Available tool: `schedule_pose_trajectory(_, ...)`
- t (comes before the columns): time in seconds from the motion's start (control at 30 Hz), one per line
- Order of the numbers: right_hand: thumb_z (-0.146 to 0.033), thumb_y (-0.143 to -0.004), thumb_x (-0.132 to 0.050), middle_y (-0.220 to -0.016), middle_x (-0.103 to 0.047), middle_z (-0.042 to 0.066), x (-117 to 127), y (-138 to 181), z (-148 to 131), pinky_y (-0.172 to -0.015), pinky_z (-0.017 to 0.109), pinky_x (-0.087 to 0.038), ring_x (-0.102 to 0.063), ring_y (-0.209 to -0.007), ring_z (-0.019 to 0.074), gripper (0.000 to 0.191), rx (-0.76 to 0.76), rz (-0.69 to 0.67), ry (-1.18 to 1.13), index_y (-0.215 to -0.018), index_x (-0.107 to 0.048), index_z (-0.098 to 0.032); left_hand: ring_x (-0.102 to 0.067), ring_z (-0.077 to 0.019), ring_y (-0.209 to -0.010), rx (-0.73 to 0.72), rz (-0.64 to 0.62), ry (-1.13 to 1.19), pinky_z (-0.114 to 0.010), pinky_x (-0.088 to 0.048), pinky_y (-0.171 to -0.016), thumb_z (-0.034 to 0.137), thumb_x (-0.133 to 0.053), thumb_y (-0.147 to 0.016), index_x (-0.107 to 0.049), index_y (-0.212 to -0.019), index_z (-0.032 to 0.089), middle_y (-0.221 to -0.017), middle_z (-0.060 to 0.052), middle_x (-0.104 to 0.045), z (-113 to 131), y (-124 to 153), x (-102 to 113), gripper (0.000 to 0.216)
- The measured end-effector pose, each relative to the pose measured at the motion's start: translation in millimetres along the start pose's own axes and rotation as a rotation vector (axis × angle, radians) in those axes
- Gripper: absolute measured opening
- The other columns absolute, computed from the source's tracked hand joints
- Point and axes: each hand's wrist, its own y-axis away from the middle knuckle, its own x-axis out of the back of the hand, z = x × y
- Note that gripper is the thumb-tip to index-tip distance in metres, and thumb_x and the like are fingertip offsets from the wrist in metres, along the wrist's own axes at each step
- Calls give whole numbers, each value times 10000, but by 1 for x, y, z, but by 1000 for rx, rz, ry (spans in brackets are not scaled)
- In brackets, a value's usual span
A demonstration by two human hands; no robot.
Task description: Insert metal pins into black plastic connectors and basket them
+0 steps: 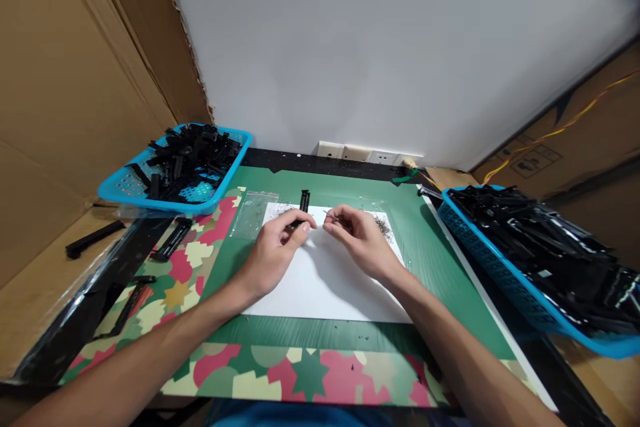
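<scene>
My left hand is closed around a narrow black plastic part, whose upper end sticks up past the fingers. Facing it a short gap away, my right hand pinches a tiny thin piece between thumb and fingertips; its kind is too small to make out. Both hands are over a white sheet of paper. Small dark metal-looking bits lie scattered beside the right hand, and more bits lie behind the left hand.
A blue basket of black plastic parts stands at the left, another blue basket of longer black parts at the right. Loose black parts lie left of the green mat. Wall sockets line the back; cardboard rises at the left.
</scene>
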Motion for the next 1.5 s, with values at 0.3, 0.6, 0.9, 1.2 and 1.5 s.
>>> schedule_pose_trajectory(0.3,-432,-991,-763,-822,-700,21,-13,5,-4,-673,296,-446,-582,-722,163,239,53,78,-135,-968,-727,-196,-469,-106,-672,2,-103,-2,-243,-330,-589,493,-584,-1080,-695,-1165,188,-884,3,-621,1,6,-9,335)
schedule_pose_trajectory(0.6,-222,-984,-742,-796,-739,19,-22,15,-8,-674,310,-476,-616,-700,158,105,307,303,180,-1002,-844,-239,-553,-146,-757,26,-76,71,-244,-381,-617,529,-551,-1090,-679,-1281,203,-968,-38,-661,1,7,-10,400)
schedule_pose_trajectory(0.9,-219,-970,-754,-780,-738,23,-16,16,-13,-599,293,-447,-586,-657,146,94,265,342,129,-935,-841,-223,-413,-130,-693,48,-73,103,-254,-314,-589,537,-494,-1104,-641,-1216,229,-944,-20,-556,0,9,-10,360)
schedule_pose_trajectory(1.2,-146,-974,-755,-672,-623,-16,-23,22,-17,-564,280,-420,-540,-601,128,146,489,351,186,-1015,-858,-241,-558,-201,-1019,-158,-25,116,-334,-453,-877,411,-505,-1117,-421,-1277,274,-1141,-47,-581,-2,18,-12,227)
schedule_pose_trajectory(1.5,-107,-970,-726,-662,-604,-18,-22,22,-20,-539,270,-398,-527,-580,124,153,594,247,204,-1018,-828,-209,-553,-196,-871,-215,-73,-79,-364,-438,-839,410,-410,-1142,-410,-1258,248,-1070,-44,-576,-9,23,-10,199)
